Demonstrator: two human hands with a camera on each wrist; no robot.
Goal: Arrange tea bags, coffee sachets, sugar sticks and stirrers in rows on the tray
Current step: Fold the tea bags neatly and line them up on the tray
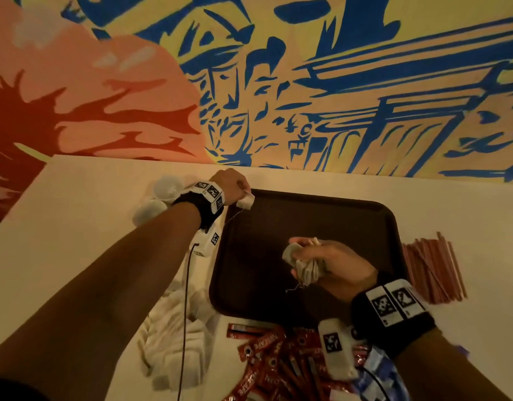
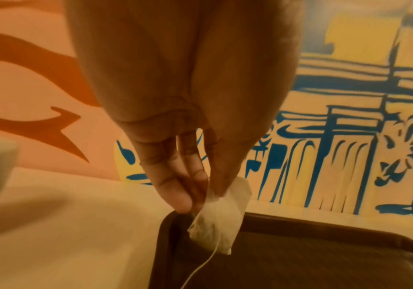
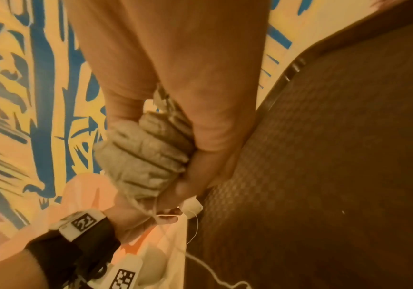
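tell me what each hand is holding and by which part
Left hand pinches one tea bag by its top edge. Right hand grips a bunch of tea bags around their middles.

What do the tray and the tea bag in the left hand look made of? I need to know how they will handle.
Tray: probably moulded plastic, dark brown, matte with a fine grid texture and raised rim. Tea bag: thin translucent filter paper, dark contents showing through, with a white thread trailing.
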